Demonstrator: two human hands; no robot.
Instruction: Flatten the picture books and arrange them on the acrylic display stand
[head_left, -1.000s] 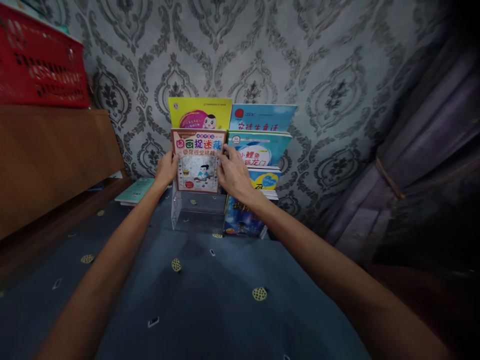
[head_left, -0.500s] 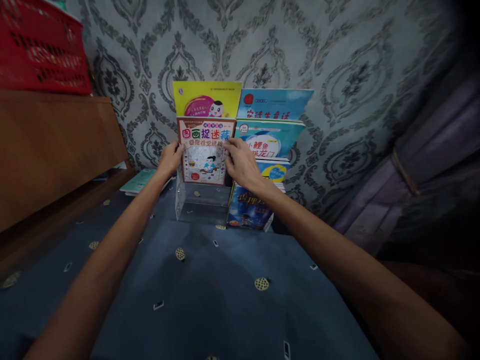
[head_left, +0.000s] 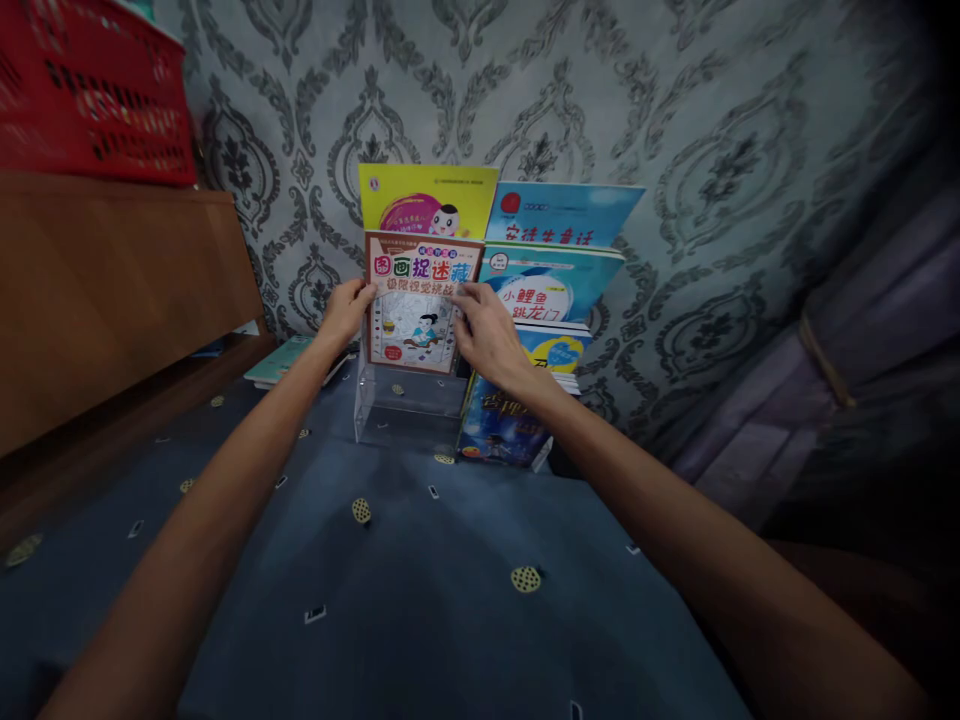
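Note:
A brown-edged picture book (head_left: 420,325) stands upright in a clear tiered rack (head_left: 409,400). My left hand (head_left: 349,312) is closed on its left edge, and my right hand (head_left: 484,325) pinches its right edge. Behind it rises a yellow book (head_left: 427,190). To the right are a light blue book (head_left: 570,205), a teal book (head_left: 559,275) and a yellow-and-blue book (head_left: 559,350), one below the other. A dark blue book (head_left: 499,430) sits lowest, partly behind my right wrist. The rack's lowest left tier holds no book.
Thin books (head_left: 281,362) lie flat left of the rack, partly behind my left forearm. A red basket (head_left: 97,95) sits on a wooden cabinet (head_left: 112,300). Patterned wallpaper is behind, a tied curtain (head_left: 810,400) at the right, and dark blue patterned cloth (head_left: 427,600) below.
The view has shifted slightly, so the rack and books appear a little farther right. Both hands keep their hold on the picture book.

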